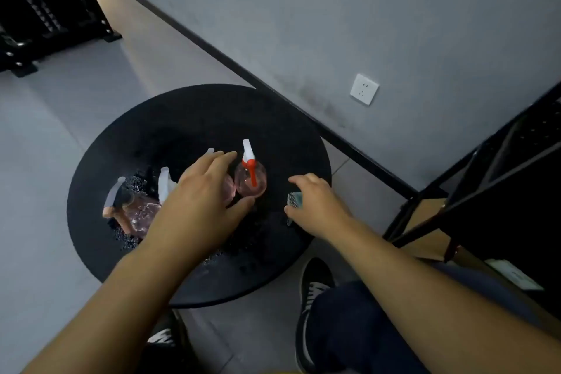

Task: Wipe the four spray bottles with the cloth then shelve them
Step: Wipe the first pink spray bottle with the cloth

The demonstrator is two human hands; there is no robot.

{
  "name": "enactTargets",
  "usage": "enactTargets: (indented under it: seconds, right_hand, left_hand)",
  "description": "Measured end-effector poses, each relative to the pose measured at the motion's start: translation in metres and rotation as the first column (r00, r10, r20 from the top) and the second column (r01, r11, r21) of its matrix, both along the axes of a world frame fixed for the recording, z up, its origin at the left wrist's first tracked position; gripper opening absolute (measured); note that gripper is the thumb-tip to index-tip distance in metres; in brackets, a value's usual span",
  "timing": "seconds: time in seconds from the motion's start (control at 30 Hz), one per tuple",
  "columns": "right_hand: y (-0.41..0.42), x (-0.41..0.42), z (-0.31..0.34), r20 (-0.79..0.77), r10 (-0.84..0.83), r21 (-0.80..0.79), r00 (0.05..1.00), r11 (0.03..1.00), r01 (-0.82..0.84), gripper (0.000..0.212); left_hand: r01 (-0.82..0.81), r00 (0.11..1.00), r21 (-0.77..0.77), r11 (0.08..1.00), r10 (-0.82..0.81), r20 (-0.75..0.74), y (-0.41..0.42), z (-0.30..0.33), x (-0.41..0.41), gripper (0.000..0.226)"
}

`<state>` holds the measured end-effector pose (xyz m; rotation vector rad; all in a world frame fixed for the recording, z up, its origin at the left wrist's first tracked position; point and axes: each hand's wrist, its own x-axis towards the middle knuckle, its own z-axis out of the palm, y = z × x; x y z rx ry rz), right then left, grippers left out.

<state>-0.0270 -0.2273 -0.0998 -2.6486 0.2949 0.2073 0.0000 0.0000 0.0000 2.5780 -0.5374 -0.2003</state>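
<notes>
Pink bottles (pixel 250 180) stand under left hand (pixel 202 200).

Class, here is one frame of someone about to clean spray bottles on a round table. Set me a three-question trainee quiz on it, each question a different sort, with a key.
1. True or false: the red-trigger spray bottle stands upright on the round black table.
2. Which hand grips the cloth: A left hand, B right hand?
3. Fill in: the white wall socket is on the ___.

Key: 1 true; 2 B; 3 wall.
</notes>
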Motion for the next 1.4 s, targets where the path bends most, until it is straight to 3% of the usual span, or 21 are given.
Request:
enactTargets:
  seconds: [0.17,0.37,0.87,1.1,1.4]
  right_hand:
    - [0.001,0.018,-0.032,-0.059,-0.002,-0.156,0.998,0.988,-0.008,0.050]
    - [-0.001,0.023,-0.064,-0.028,-0.093,-0.172,0.995,0.981,0.087,0.028]
    - [-0.012,0.025,-0.096,-0.014,-0.039,-0.152,0.999,0.988,0.036,0.047]
    - [-0.012,0.027,-0.075,0.168,-0.032,-0.086,0.985,0.995,0.047,0.044]
    - [0.007,0.000,0.020,0.472,-0.031,0.005,0.881,0.999,0.033,0.038]
  left_hand:
    - [0.052,0.998,0.045,0.998,-0.051,-0.026,0.006,-0.008,0.007,0.081]
    - [0.056,0.998,0.060,0.997,-0.056,0.006,0.013,-0.020,0.012,0.076]
    - [0.078,0.997,0.121,0.990,-0.078,-0.006,0.016,-0.029,0.011,0.065]
    - [0.029,0.999,0.126,0.992,-0.032,0.019,0.027,-0.023,0.015,0.069]
    - [-0.124,0.992,0.067,0.990,0.122,0.035,0.067,-0.005,0.003,0.064]
